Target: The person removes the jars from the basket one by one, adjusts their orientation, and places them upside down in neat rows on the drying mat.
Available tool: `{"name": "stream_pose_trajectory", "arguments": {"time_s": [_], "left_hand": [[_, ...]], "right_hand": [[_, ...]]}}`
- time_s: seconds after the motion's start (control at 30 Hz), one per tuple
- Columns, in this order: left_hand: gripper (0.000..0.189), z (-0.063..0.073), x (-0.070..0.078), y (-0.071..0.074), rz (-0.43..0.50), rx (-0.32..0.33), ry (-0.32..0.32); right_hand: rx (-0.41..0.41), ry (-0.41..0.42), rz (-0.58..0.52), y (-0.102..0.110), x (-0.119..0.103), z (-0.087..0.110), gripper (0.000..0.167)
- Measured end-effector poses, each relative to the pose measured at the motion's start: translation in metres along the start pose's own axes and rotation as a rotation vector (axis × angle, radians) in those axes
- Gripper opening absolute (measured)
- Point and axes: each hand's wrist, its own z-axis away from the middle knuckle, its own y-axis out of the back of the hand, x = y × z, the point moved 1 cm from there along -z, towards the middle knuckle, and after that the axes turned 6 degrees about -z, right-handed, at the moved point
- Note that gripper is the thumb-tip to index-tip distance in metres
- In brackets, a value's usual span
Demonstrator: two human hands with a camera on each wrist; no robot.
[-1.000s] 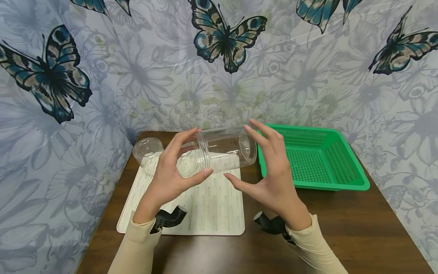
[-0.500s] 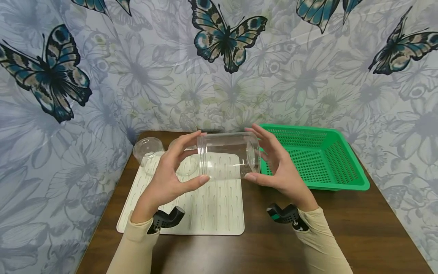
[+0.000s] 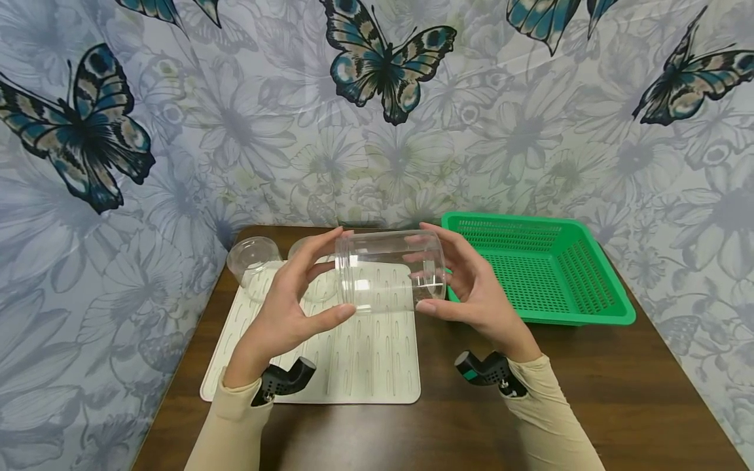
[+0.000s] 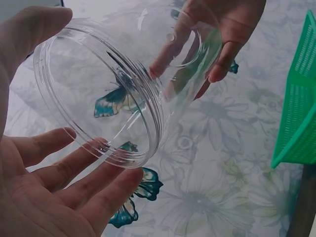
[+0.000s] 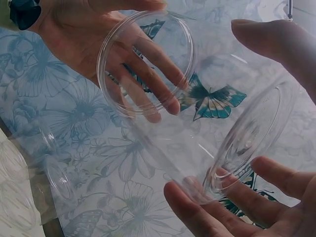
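A clear jar [image 3: 385, 268] lies sideways in the air between my two hands, its threaded open mouth to the left and its base to the right. With thumb and fingertips my left hand [image 3: 291, 301] grips the mouth's rim. My right hand [image 3: 477, 294] holds the base end, thumb in front and fingers behind, seen through the clear wall. In the left wrist view the threaded rim [image 4: 103, 98] sits between thumb and fingers. The right wrist view has the round base [image 5: 252, 136] between the right thumb and fingers.
Clear jars stand on a white ribbed mat [image 3: 353, 373] at the left; one jar [image 3: 253, 258] shows fully, another [image 3: 318, 288] is partly behind my left hand. A green perforated basket [image 3: 627, 317] stands at the right rear of the brown table [image 3: 589, 373]. Butterfly-patterned cloth rises behind.
My right hand, spread wide a second ago, has come in around the jar's base, its fingers now reaching behind the wall. The jar has lowered slightly and sits more level. The left hand kept its grip.
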Motion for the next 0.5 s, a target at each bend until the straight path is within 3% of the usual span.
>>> {"name": "stream_pose_trajectory", "arguments": {"time_s": [0.3, 0.4, 0.5], "left_hand": [[0.075, 0.006, -0.004, 0.003, -0.002, 0.023, -0.073], [0.064, 0.015, -0.006, 0.005, -0.066, 0.056, -0.041], [0.063, 0.029, -0.011, 0.007, -0.213, 0.092, 0.025]], "right_hand": [[0.007, 0.017, -0.035, 0.003, -0.003, -0.001, 0.097], [0.019, 0.020, -0.042, 0.005, -0.003, -0.001, 0.097], [0.026, 0.025, -0.041, 0.006, -0.004, -0.002, 0.098]]}}
